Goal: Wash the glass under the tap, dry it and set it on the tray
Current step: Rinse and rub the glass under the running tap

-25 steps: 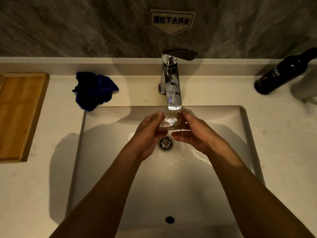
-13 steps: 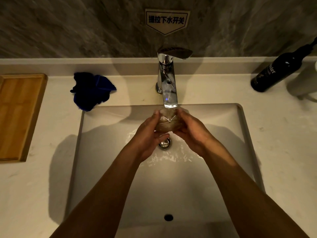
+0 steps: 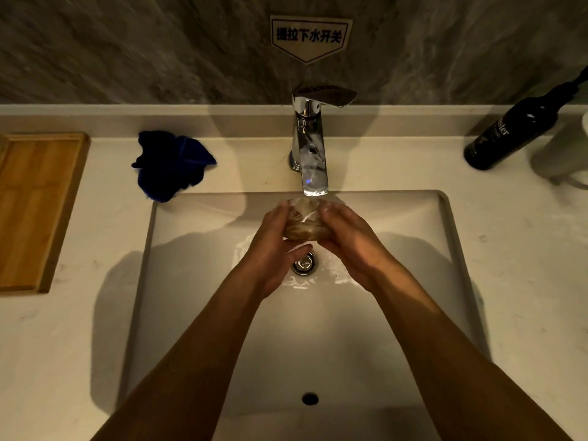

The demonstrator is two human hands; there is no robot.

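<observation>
Washing was the step in hand. Closest in, two bare arms reached over the white sink. The left hand and the right hand were cupped around one glass, one hand on each side. The fingers of both hands were curled snug against it, so both hands held it. The glass sat between the fingers, right under the spout, and water ran over it. Below the fingers was one round drain, with wet splashes around it.

Just past the fingers stood one shiny tap. Off to the left of the fingers, on the bench, lay one dark blue cloth, well apart from the hands. Further left was one wooden tray, with nothing on the part that showed. Far to the right of the fingers stood one dark bottle.

I think the glass was wet and slippery, so the next move called for a firm hold with one hand. The other hand would need to shut off the tap and then reach left for the cloth. Drying and the tray were not yet done.
</observation>
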